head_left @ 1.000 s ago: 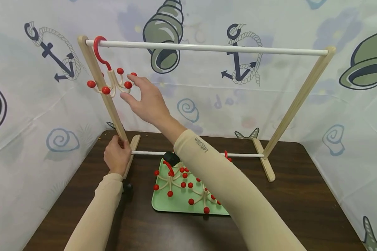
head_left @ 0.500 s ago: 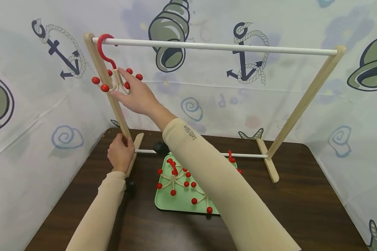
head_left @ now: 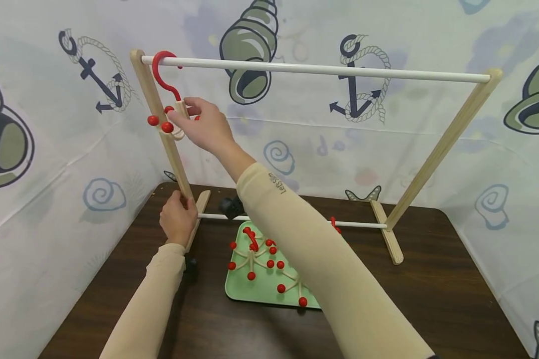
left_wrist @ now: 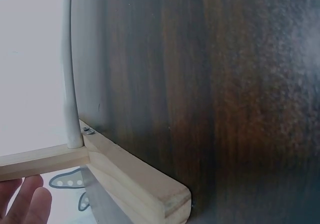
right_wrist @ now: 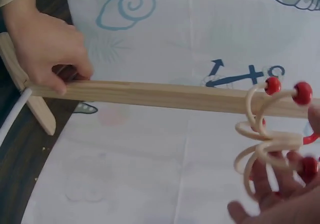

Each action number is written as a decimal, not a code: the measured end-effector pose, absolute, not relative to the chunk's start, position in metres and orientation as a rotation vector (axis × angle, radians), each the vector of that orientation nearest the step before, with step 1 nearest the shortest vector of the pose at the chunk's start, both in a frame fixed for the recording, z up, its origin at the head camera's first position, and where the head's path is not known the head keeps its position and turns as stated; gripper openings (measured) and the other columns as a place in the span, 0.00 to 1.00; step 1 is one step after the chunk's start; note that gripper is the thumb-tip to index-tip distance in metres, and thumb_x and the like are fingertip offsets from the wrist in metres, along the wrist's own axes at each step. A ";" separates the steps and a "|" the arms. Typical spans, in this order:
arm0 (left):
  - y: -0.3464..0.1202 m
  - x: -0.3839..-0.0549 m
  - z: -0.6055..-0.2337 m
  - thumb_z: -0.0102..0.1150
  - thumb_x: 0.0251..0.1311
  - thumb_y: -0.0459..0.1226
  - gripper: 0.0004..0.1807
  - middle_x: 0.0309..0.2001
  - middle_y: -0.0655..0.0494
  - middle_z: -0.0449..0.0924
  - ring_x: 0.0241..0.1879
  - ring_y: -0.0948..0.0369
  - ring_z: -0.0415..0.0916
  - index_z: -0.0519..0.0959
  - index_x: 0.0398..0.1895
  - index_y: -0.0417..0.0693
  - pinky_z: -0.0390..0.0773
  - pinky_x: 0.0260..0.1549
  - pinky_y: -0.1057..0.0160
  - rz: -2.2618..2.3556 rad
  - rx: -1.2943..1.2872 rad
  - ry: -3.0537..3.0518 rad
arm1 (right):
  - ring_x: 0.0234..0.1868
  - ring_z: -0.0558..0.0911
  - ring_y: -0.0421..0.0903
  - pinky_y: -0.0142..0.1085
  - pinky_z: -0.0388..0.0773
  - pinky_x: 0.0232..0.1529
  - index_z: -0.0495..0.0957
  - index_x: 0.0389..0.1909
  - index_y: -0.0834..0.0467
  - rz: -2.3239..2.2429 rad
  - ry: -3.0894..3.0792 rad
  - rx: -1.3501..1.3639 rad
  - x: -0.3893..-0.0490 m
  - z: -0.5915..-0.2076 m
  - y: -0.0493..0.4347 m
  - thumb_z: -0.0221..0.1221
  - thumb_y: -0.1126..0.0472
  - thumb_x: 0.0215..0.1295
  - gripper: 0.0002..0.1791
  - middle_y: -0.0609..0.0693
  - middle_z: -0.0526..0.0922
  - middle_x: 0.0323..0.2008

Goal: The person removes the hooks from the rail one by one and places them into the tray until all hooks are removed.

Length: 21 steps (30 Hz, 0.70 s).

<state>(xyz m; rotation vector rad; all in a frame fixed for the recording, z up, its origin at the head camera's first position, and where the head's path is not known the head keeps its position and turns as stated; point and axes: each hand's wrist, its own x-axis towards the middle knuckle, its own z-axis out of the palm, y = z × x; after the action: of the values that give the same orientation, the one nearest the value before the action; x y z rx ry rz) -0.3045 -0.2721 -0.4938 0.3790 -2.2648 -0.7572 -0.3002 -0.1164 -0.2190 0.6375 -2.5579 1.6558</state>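
Note:
A wooden hanger with curved arms tipped in red balls [right_wrist: 280, 142] hangs by its red hook [head_left: 158, 77] from the white top rod [head_left: 296, 67], close to the left end. My right hand [head_left: 209, 125] holds the hanger at its pale stem, thumb in front and fingers around the far side. Low down, my left hand [head_left: 178, 219] grips the left wooden post [head_left: 174, 159] of the rack just above its foot. Fingertips [left_wrist: 37, 204] of that hand show against the post in the left wrist view.
On the dark table [head_left: 197, 319] a green tray [head_left: 240, 291] carries several similar hangers, partly hidden by my right sleeve. The lower white rod [head_left: 364, 225] runs behind it. The right post [head_left: 444, 144] stands on its own foot. A patterned cloth [head_left: 296, 149] surrounds the table.
My right hand has moved from the hanger's outer balls in to its stem and taken hold there. The left hand stays on the post. The whole view has shifted slightly.

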 end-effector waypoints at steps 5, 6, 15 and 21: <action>-0.272 -0.303 -0.491 0.57 0.63 0.40 0.10 0.32 0.44 0.81 0.31 0.39 0.78 0.78 0.39 0.42 0.71 0.30 0.38 -0.755 0.385 -2.269 | 0.38 0.77 0.36 0.30 0.74 0.34 0.81 0.54 0.45 1.561 -2.581 0.409 -0.300 -0.210 -0.113 0.61 0.45 0.65 0.18 0.39 0.82 0.41; -0.272 -0.303 -0.490 0.58 0.62 0.40 0.10 0.32 0.44 0.81 0.31 0.39 0.78 0.78 0.39 0.42 0.71 0.30 0.38 -0.753 0.390 -2.265 | 0.37 0.77 0.36 0.30 0.74 0.34 0.82 0.51 0.44 1.529 -2.591 0.401 -0.300 -0.209 -0.113 0.61 0.45 0.65 0.16 0.38 0.82 0.39; -0.273 -0.304 -0.492 0.58 0.62 0.41 0.11 0.31 0.45 0.81 0.31 0.40 0.79 0.78 0.39 0.42 0.72 0.30 0.38 -0.733 0.387 -2.254 | 0.38 0.77 0.36 0.31 0.72 0.37 0.85 0.46 0.47 1.364 -2.555 0.517 -0.303 -0.206 -0.091 0.61 0.48 0.66 0.12 0.38 0.84 0.36; -0.273 -0.305 -0.493 0.58 0.61 0.40 0.10 0.30 0.45 0.81 0.29 0.40 0.78 0.78 0.38 0.42 0.71 0.28 0.38 -0.734 0.365 -2.236 | 0.40 0.78 0.39 0.31 0.73 0.38 0.84 0.45 0.51 1.402 -2.487 0.566 -0.308 -0.196 -0.066 0.62 0.50 0.66 0.12 0.42 0.84 0.37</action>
<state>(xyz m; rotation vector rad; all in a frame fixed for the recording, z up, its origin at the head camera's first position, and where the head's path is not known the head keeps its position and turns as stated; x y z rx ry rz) -0.3047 -0.2726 -0.4927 0.3653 -2.2359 -0.7345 -0.3079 -0.0657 -0.1957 0.5658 -2.4873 1.4021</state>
